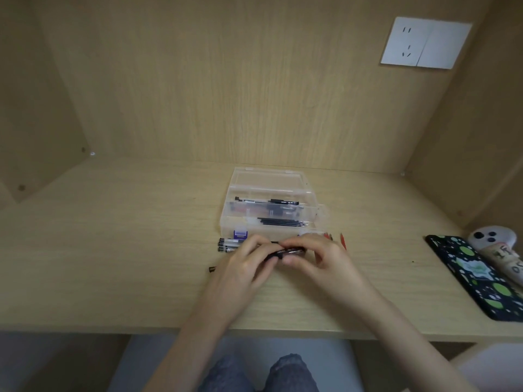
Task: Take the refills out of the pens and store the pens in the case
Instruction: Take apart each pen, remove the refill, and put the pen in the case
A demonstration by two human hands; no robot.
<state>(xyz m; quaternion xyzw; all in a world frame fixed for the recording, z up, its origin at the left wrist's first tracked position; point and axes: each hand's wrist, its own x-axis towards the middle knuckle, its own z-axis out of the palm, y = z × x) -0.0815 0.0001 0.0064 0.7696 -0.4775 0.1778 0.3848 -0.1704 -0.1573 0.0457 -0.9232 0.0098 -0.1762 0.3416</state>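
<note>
A clear plastic case (310, 197) stands open on the desk with two pens (266, 201) in its back part and several black refills (283, 221) in the front part. Just in front of it, my left hand (243, 267) and my right hand (319, 258) both grip one dark pen (288, 252) held level between them. Three more pens (227, 245) lie side by side to the left of my hands. A small black pen part (212, 269) rests on the desk further left. Red pens (342, 239) poke out behind my right hand.
A purple-and-white eraser (240, 234) sits by the case's front left corner. At the right edge of the desk lie a black phone with green dots (475, 275) and a white phone (492, 239). A wall socket (424, 42) is on the back panel.
</note>
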